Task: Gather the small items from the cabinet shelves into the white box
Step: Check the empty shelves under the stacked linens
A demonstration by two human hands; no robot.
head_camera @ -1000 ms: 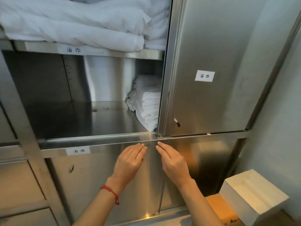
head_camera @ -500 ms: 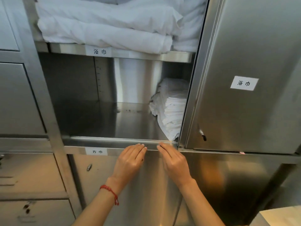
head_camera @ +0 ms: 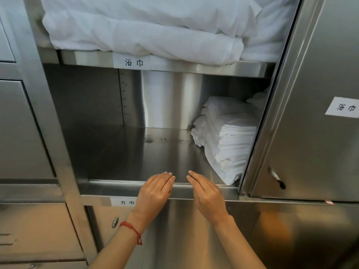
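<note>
Both hands raised from below the shelf lip onto its front edge, left hand [head_camera: 155,193] and right hand [head_camera: 206,195] flat, fingers straight, holding nothing, one stack of folded white square towels [head_camera: 227,138] at right on the brushed steel shelf [head_camera: 120,152], bulky white bath towels [head_camera: 143,30] above, two paper labels

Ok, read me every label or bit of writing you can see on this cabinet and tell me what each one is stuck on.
"浴巾": white label on the front edge of the upper shelf.
"浴巾": white label on the open steel door.
"方巾": white label on the front edge of the lower shelf, partly behind the left hand.
No other writing is visible.
</note>
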